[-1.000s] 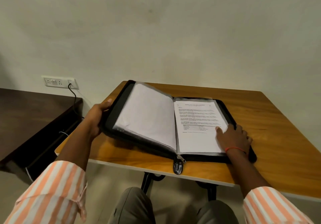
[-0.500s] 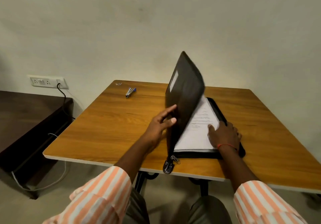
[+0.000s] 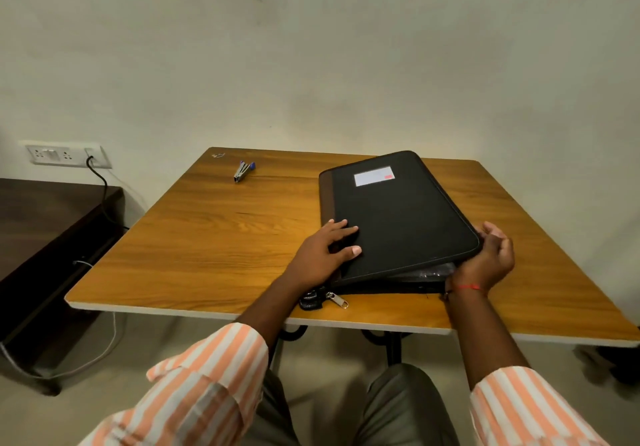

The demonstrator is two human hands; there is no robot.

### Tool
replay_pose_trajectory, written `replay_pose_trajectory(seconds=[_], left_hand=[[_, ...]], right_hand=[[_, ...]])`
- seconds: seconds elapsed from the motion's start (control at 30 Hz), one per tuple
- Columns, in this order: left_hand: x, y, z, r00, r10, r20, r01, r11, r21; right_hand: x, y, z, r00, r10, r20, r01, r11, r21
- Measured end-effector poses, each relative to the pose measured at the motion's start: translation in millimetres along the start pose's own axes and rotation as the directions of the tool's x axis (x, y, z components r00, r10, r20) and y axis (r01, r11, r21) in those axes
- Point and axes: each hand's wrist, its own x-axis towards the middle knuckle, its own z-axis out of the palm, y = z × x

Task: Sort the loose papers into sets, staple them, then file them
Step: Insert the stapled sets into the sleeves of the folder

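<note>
A black zip folder (image 3: 401, 217) with a white label lies on the wooden table (image 3: 214, 244), its cover folded down but gaping a little at the near right corner. My left hand (image 3: 327, 251) rests flat on the cover's near left part, fingers spread. My right hand (image 3: 488, 258) curls around the folder's near right corner. The papers are hidden inside; a bit of clear sleeve shows at the gap. The zip pulls (image 3: 323, 298) hang at the near left corner.
A small blue and silver stapler (image 3: 242, 170) lies at the table's far left, with a tiny metal bit (image 3: 218, 155) beyond it. A dark low cabinet (image 3: 45, 237) stands to the left, below a wall socket (image 3: 65, 155) with a plugged cable.
The folder lay open with pages showing. My left hand swung the cover over to the right and down onto the papers. My right hand slid off the page to the folder's corner.
</note>
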Motion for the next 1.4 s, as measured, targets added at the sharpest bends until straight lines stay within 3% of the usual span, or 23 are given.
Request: replay_pose_trajectory(seconds=[0.1, 0.17, 0.27, 0.37, 0.47, 0.53, 0.6, 0.67, 0.73, 0.8, 0.97, 1.2, 1.4], left_hand=[[0, -1, -1, 1.0, -0.022, -0.001, 0.022, 0.999, 0.028], [0, 0, -1, 0.999, -0.032, -0.002, 0.032, 0.999, 0.041], [-4, 2, -9, 0.999, -0.046, 0.017, 0.047, 0.997, -0.066], [-18, 1, -27, 0.997, -0.072, 0.029, 0.075, 0.989, -0.13], [-41, -7, -44, 0.997, -0.074, -0.028, 0.071, 0.993, -0.093], [-56, -17, -53, 0.993, -0.07, -0.098, 0.065, 0.996, -0.056], [-65, -26, -61, 0.987, -0.053, -0.149, 0.055, 0.998, 0.012], [-66, -32, -65, 0.983, -0.061, -0.173, 0.064, 0.998, 0.014], [-63, -31, -64, 0.977, -0.084, -0.197, 0.085, 0.996, 0.0], [-60, -34, -64, 0.97, -0.116, -0.215, 0.111, 0.993, -0.033], [-60, -38, -65, 0.962, -0.157, -0.222, 0.137, 0.985, -0.101], [-61, -36, -59, 0.946, -0.153, -0.285, 0.151, 0.988, -0.031], [-60, -29, -51, 0.923, -0.168, -0.346, 0.207, 0.975, 0.078]], right_hand=[[-8, -1, -11, 0.987, -0.16, 0.018, 0.16, 0.985, -0.056], [-17, -1, -14, 0.931, -0.288, 0.222, 0.336, 0.915, -0.222], [-21, 3, -9, 0.867, -0.204, 0.454, 0.441, 0.739, -0.509], [-13, 9, 1, 0.869, -0.064, 0.491, 0.385, 0.713, -0.586], [-13, 19, 21, 0.818, 0.007, 0.575, 0.427, 0.663, -0.616], [-23, 22, 33, 0.776, -0.022, 0.63, 0.547, 0.52, -0.656], [-49, 19, 39, 0.703, -0.189, 0.685, 0.689, 0.416, -0.593], [-91, 11, 40, 0.556, -0.279, 0.783, 0.81, 0.391, -0.437], [-132, 9, 39, 0.406, -0.098, 0.908, 0.882, 0.302, -0.362], [-159, 16, 46, 0.323, 0.087, 0.942, 0.916, 0.223, -0.334], [-184, 25, 58, 0.363, 0.158, 0.918, 0.901, 0.192, -0.389], [-186, 25, 61, 0.388, 0.15, 0.909, 0.895, 0.173, -0.411], [-164, 21, 53, 0.507, 0.167, 0.846, 0.835, 0.147, -0.53]])
